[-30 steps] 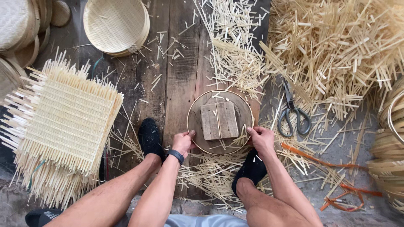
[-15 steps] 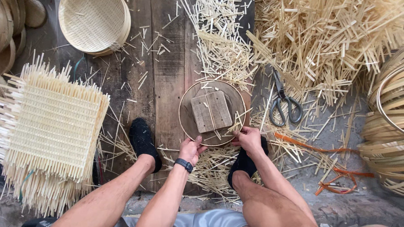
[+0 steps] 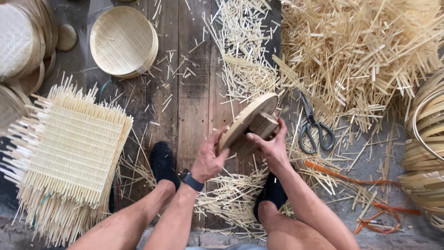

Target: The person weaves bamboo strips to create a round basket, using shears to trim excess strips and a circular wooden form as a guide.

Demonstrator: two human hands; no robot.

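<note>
Round wooden disc (image 3: 245, 121) with a square wooden block (image 3: 264, 126) fixed to one face sits tilted up on edge between both hands, lifted above the dark plank floor (image 3: 189, 92). Left hand (image 3: 209, 159), a dark watch (image 3: 191, 181) on its wrist, curls its fingers around the disc's lower rim from the flat side, closed firmly on the wood. Right hand (image 3: 273, 146) grips the block side, thumb and fingers wrapped over the block's edge, also closed on the piece. Below the disc, two feet in black socks (image 3: 162, 162) rest on the planks, one on each side of the forearms, with loose bamboo slivers (image 3: 231, 194) scattered between them. Just right of the disc lies a pair of grey metal scissors (image 3: 314, 129), handles toward the person. Beyond the scissors, up and right of the disc, spreads a deep heap of cut bamboo strips (image 3: 365, 51). At the far right edge coiled bamboo hoops (image 3: 425, 139) are stacked, and orange strips (image 3: 351, 178) trail across the ground near them. Well left of the disc sits a stack of square woven mats (image 3: 69, 153) with bristling ends. Above that, up and left of the disc, lies a pile of round woven trays (image 3: 122, 41)
</note>
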